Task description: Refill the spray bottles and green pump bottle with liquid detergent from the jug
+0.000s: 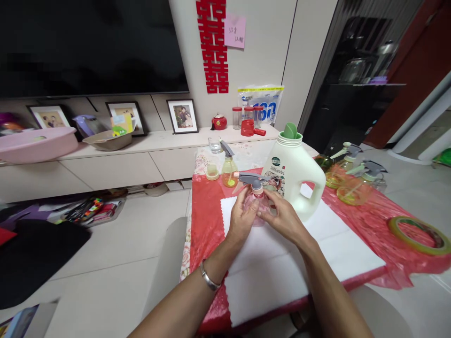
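Note:
Both my hands are wrapped round a small clear pink spray bottle [257,199] with a grey trigger head, standing on a white cloth [299,258]. My left hand [241,218] grips its left side, a metal bracelet on that wrist. My right hand [283,217] grips its right side. Just behind the bottle stands a big white detergent jug [294,171] with a green funnel in its neck.
A red plastic sheet [380,225] covers the table. A yellow spray bottle [229,169] and a small glass stand at the back, more spray bottles [355,180] at the right, a tape roll [421,234] near the right edge. A low cabinet [141,159] with frames lies beyond.

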`<control>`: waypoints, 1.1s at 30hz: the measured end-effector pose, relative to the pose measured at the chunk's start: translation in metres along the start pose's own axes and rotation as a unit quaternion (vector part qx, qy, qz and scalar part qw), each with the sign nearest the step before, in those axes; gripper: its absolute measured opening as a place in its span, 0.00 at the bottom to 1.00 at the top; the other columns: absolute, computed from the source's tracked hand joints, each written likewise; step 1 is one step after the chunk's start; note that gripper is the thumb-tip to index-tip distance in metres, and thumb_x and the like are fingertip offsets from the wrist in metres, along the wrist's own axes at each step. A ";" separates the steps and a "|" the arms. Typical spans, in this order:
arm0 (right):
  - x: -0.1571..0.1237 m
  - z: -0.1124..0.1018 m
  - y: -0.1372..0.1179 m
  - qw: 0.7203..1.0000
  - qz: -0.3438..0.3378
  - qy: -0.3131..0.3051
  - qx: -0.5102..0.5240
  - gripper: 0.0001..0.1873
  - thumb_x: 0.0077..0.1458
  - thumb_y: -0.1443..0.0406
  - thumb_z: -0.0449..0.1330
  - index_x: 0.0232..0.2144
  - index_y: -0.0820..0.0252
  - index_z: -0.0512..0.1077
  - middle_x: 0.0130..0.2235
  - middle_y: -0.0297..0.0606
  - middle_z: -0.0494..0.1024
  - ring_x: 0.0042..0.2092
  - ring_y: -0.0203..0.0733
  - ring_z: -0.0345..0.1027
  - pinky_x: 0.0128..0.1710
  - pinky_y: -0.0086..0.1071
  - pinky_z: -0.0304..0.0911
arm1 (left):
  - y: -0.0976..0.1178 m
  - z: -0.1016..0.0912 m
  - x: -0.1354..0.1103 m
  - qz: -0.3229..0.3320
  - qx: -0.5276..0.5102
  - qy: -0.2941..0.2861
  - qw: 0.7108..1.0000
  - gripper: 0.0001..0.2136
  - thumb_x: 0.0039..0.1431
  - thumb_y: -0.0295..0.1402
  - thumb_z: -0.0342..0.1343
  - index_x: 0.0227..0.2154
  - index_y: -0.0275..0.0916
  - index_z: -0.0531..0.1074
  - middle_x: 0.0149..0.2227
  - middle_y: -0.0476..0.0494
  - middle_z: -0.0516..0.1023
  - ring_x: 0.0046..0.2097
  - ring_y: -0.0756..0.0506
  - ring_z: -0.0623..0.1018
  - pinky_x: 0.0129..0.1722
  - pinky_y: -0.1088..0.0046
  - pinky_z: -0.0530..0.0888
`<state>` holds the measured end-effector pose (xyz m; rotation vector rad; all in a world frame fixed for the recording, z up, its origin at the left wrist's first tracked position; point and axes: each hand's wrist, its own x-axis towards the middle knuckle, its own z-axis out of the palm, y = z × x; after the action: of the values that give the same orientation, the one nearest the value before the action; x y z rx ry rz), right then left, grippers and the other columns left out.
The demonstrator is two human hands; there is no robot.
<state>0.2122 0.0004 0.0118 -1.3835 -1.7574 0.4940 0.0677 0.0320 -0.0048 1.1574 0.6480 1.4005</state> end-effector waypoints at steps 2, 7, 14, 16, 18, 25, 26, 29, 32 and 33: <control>-0.001 0.005 0.004 1.000 0.006 -0.008 -0.016 0.38 0.52 0.58 0.63 0.64 0.59 0.61 0.58 0.45 0.67 0.58 0.50 0.62 0.59 0.47 0.61 | 0.003 0.006 0.004 0.002 -0.002 -0.008 1.000 0.20 0.55 0.41 0.66 0.50 0.43 0.75 0.54 0.41 0.78 0.58 0.40 0.74 0.59 0.65 0.68; -0.003 0.019 0.010 0.999 0.010 -0.013 -0.040 0.48 0.49 0.58 0.65 0.68 0.59 0.51 0.64 0.47 0.59 0.64 0.52 0.55 0.64 0.48 0.55 | 0.006 0.015 0.014 -0.015 -0.021 0.023 0.999 0.17 0.52 0.44 0.67 0.40 0.40 0.77 0.42 0.43 0.81 0.45 0.44 0.79 0.48 0.69 0.73; -0.008 0.023 0.001 0.998 0.000 -0.017 -0.055 0.48 0.50 0.61 0.63 0.69 0.58 0.48 0.66 0.46 0.55 0.66 0.52 0.50 0.66 0.47 0.51 | 0.022 0.009 0.010 -0.004 -0.035 -0.004 0.999 0.18 0.49 0.47 0.68 0.36 0.40 0.76 0.40 0.45 0.79 0.44 0.46 0.77 0.47 0.71 0.72; -0.008 0.023 -0.001 0.998 0.001 -0.026 -0.053 0.48 0.49 0.62 0.63 0.70 0.58 0.49 0.67 0.46 0.54 0.67 0.52 0.48 0.67 0.48 0.50 | 0.023 0.003 0.009 0.008 -0.038 -0.013 0.999 0.18 0.50 0.47 0.68 0.38 0.41 0.76 0.42 0.45 0.79 0.46 0.45 0.76 0.49 0.71 0.71; -0.007 0.023 0.000 0.998 0.007 -0.039 -0.047 0.49 0.49 0.63 0.64 0.70 0.57 0.49 0.66 0.46 0.55 0.67 0.52 0.48 0.67 0.48 0.49 | 0.019 -0.006 0.010 0.015 -0.032 -0.015 0.999 0.18 0.50 0.48 0.67 0.39 0.41 0.76 0.42 0.45 0.78 0.46 0.46 0.76 0.49 0.71 0.71; -0.006 0.027 0.010 0.996 0.048 -0.074 -0.019 0.57 0.45 0.62 0.67 0.71 0.58 0.42 0.67 0.48 0.52 0.67 0.54 0.49 0.66 0.49 0.51 | 0.007 -0.021 0.017 -0.029 -0.064 0.012 0.997 0.16 0.51 0.46 0.68 0.34 0.39 0.75 0.34 0.49 0.76 0.40 0.48 0.76 0.47 0.71 0.71; -0.006 0.027 0.010 0.996 0.053 -0.074 -0.017 0.57 0.46 0.61 0.66 0.71 0.58 0.42 0.67 0.49 0.52 0.67 0.54 0.48 0.66 0.49 0.51 | 0.007 -0.020 0.018 -0.034 -0.077 0.014 0.996 0.17 0.50 0.46 0.68 0.35 0.39 0.75 0.34 0.49 0.76 0.39 0.48 0.76 0.47 0.72 0.72; -0.008 0.027 0.009 0.996 0.057 -0.070 -0.014 0.55 0.47 0.60 0.66 0.71 0.57 0.43 0.66 0.50 0.53 0.67 0.55 0.49 0.65 0.50 0.52 | 0.008 -0.018 0.019 -0.034 -0.102 0.014 0.994 0.18 0.49 0.46 0.69 0.38 0.40 0.76 0.34 0.50 0.77 0.38 0.49 0.76 0.46 0.72 0.72; -0.009 0.026 0.008 0.996 0.056 -0.067 -0.013 0.54 0.46 0.60 0.66 0.71 0.56 0.47 0.65 0.49 0.57 0.66 0.56 0.51 0.64 0.51 0.52 | 0.008 -0.019 0.017 -0.035 -0.103 0.010 0.994 0.18 0.51 0.46 0.68 0.39 0.41 0.75 0.37 0.48 0.78 0.41 0.48 0.77 0.48 0.71 0.72; -0.008 0.025 0.008 0.996 0.056 -0.066 -0.013 0.53 0.46 0.60 0.66 0.70 0.57 0.48 0.64 0.49 0.58 0.65 0.56 0.52 0.64 0.51 0.53 | 0.008 -0.020 0.017 -0.034 -0.099 0.005 0.995 0.17 0.52 0.45 0.67 0.40 0.41 0.75 0.39 0.47 0.79 0.42 0.47 0.77 0.49 0.70 0.72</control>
<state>0.1976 -0.0005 -0.0114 -1.5036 -1.8026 0.6389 0.0488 0.0511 -0.0003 0.9652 0.5373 1.3803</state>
